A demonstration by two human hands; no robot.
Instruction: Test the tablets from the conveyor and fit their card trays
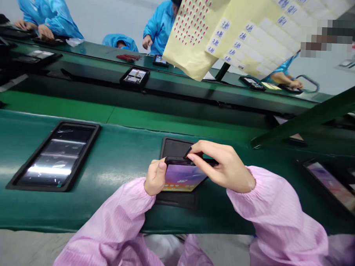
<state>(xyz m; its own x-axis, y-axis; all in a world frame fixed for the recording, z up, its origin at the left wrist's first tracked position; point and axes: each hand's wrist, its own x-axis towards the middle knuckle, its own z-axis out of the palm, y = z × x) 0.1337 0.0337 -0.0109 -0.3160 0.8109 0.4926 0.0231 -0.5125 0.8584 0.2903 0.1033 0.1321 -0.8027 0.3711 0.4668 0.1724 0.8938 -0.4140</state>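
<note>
My left hand [156, 177] is closed around the left edge of a tablet [183, 178], thumb on its front. The tablet's lit screen shows a purple-to-yellow background with a row of icons, and it is tilted up toward me. At its top edge, my right hand [223, 166] pinches a small black piece [188, 152] between thumb and forefinger; its exact kind is too small to tell. Whether that piece touches the tablet I cannot tell. Beneath the tablet lies a black tray [177, 146], partly hidden by it and my hands.
To the left, a dark-screened tablet [57, 155] rests in a black tray on the green bench [115, 208]. Another lit tablet [331, 183] sits at the right. A green post [307, 115] slants across the right side. Yellow label sheets [196, 39] hang ahead; people in blue work opposite.
</note>
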